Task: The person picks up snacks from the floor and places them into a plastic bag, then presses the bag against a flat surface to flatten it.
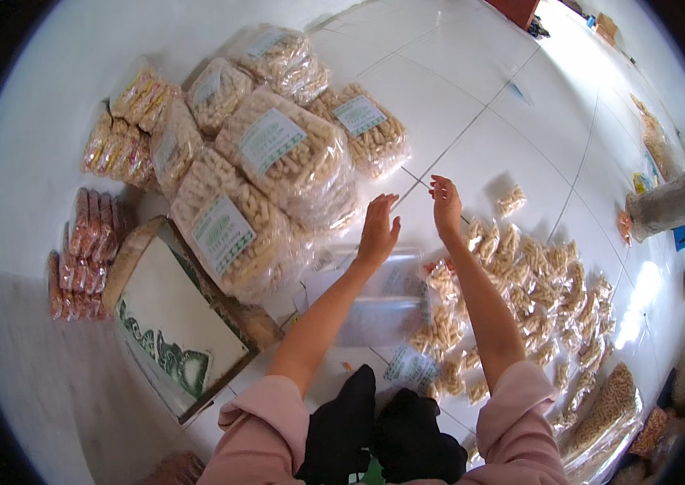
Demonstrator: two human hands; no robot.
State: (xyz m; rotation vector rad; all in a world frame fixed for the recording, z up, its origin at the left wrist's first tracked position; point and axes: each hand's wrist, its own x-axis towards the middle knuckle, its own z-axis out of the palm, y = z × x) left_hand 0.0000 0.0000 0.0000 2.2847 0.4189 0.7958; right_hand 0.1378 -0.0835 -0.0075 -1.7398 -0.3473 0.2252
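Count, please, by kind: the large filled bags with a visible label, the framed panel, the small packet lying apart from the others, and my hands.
Large labelled bags: 6
Framed panel: 1
Small packet lying apart: 1
Hands, left hand and right hand: 2
Total: 10

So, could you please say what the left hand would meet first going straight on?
Probably the labelled bag at upper centre, just ahead of the left hand, though depth is unclear.

I squint at glare on the floor (642, 295), bright light coming from upper right. Edges curve into black.
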